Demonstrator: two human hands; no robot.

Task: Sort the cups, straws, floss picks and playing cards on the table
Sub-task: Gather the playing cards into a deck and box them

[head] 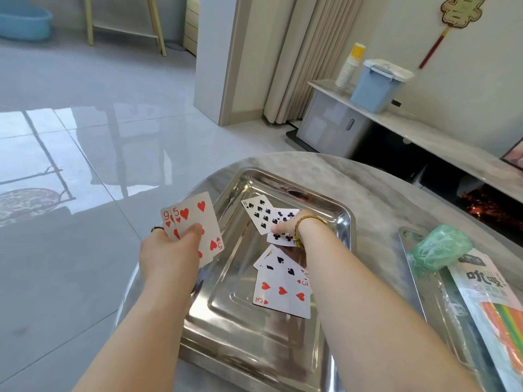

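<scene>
**While L hand [167, 250] holds 2 cards [198, 219], R hand [285, 226] is in the tray [254, 349]**

Where the table [382, 193] ends on the left, the L hand's thumb & fingers curl round a 9 & 5 of hearts. In the tray lie an 8 of spades [259, 212], a clubs card [283, 237] & more. R thumb touches the clubs card. Its fingers are hidden, so can't tell if it grips. Far right: straw pack [495, 301].
</scene>
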